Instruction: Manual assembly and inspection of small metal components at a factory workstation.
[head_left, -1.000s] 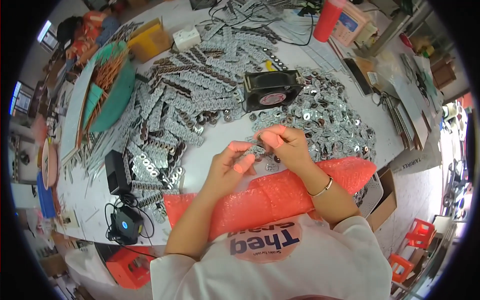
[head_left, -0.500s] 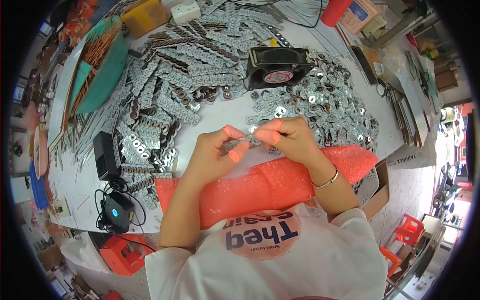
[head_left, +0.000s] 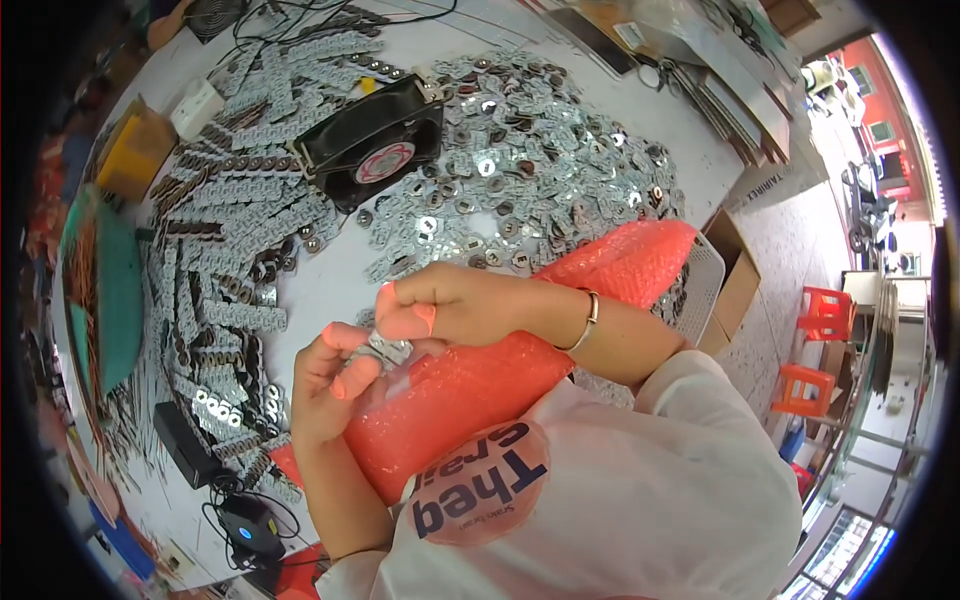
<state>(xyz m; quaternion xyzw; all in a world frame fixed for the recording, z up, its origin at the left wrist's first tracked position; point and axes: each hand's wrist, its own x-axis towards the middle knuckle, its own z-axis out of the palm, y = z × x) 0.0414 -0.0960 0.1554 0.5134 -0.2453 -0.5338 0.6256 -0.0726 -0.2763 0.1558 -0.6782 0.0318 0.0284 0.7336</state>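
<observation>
Two bare hands with orange fingertip covers meet over a white table. The left hand point(head_left: 335, 385) and right hand point(head_left: 450, 305) both pinch a small silver metal plate point(head_left: 385, 350) held between them. Just beneath lies a roll of red bubble wrap point(head_left: 480, 385). Beyond the right hand sit scattered metal plates point(head_left: 520, 170) and a black fan point(head_left: 370, 140).

Fan point(head_left: 370, 150) behind both hands, on table point(head_left: 320, 290) — loose metal pieces point(head_left: 520, 160) to its right, stacked strips point(head_left: 230, 250) left; bubble wrap point(head_left: 480, 385) nearest the person.
</observation>
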